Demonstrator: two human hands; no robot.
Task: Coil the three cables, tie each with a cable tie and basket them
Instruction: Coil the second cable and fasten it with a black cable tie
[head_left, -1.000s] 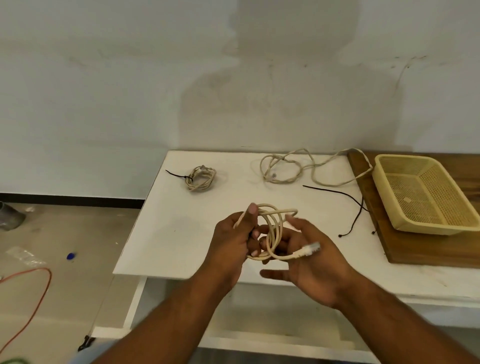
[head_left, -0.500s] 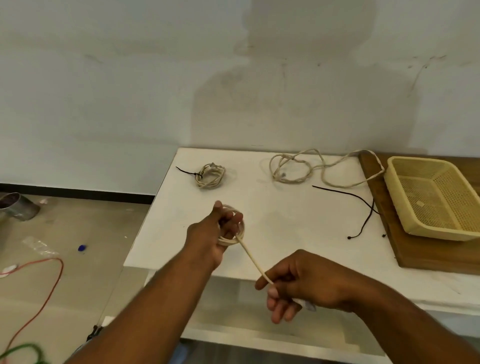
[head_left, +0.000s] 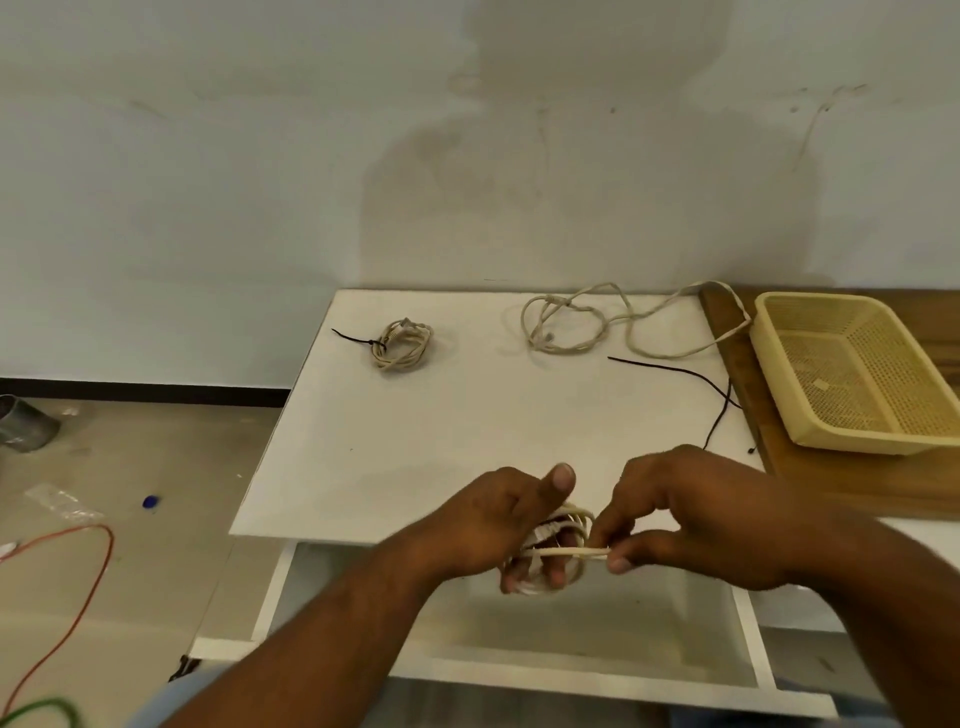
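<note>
My left hand grips a small coil of beige cable over the table's front edge, thumb raised. My right hand pinches the cable's free end just right of the coil, drawn across the loops. A second beige cable, coiled and bound with a black tie, lies at the back left of the white table. A third beige cable sprawls loose at the back, its end running toward the yellow mesh basket. Two black cable ties lie near the basket.
The basket stands empty on a brown wooden board at the table's right. Below the front edge an open white drawer frame shows. On the floor at left lie an orange wire, a green wire and a metal can.
The hands were apart with a stretch of cable taut between them; now my right hand has come up beside the left, bringing the free end against the coil.
</note>
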